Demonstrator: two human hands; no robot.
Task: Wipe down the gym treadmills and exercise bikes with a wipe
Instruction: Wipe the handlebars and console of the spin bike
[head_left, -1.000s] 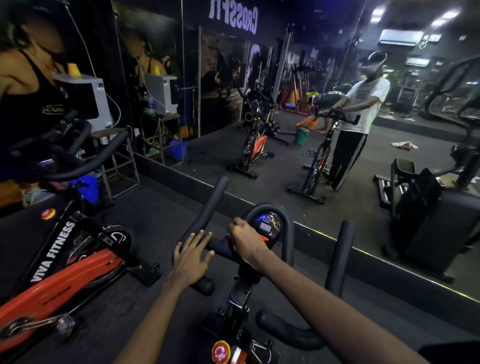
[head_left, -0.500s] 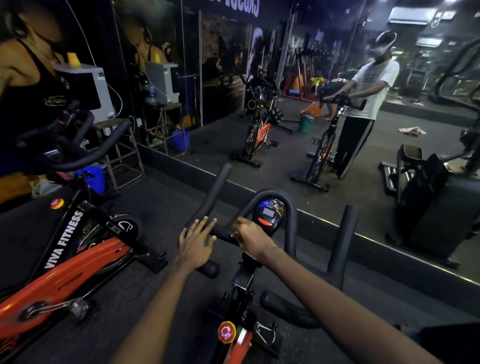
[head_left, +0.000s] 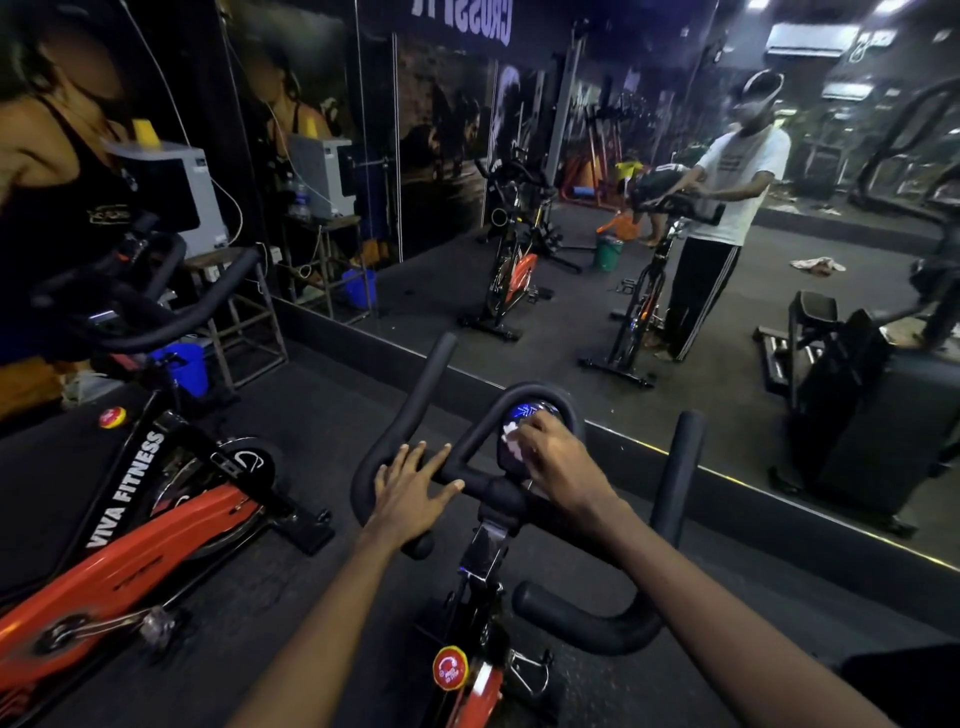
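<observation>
I stand over an exercise bike with black handlebars (head_left: 415, 395) and a small round display (head_left: 524, 415) in the middle loop. My right hand (head_left: 556, 457) holds a white wipe (head_left: 511, 439) and presses it against the face of the display. My left hand (head_left: 410, 486) lies flat with spread fingers on the left part of the handlebar. A red round knob (head_left: 450, 667) sits on the bike frame below.
A second bike, orange with "VIVA FITNESS" lettering (head_left: 124, 493), stands close on my left. A mirror wall (head_left: 571, 260) runs ahead, showing a person at a bike. A blue bucket (head_left: 182, 366) and a stand are at the left wall. A black machine (head_left: 862, 415) stands at right.
My right hand has moved from the handlebar centre up onto the display with the wipe. My left hand stays on the left bar.
</observation>
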